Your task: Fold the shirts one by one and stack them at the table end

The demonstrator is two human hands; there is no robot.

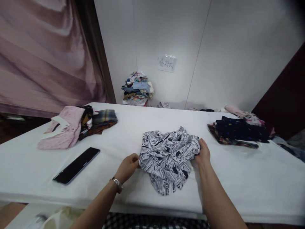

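Observation:
A crumpled black-and-white newspaper-print shirt (166,156) lies on the white tabletop (119,197) in front of me. My left hand (128,163), with a silvery band at the wrist, pinches its left edge. At the right edge, my right hand (202,152) grips the cloth, with the fingers partly hidden behind it. The fabric is bunched into loose folds between both hands, and its lower part hangs toward me in a rounded point.
A dark phone (76,165) lies left of the shirt. Beyond it sit a pink garment (71,127) and a plaid folded one (105,117). Dark navy clothes (240,128) are piled at the right. A tall clothes stack (138,87) stands by the wall under a handwritten sign (166,63).

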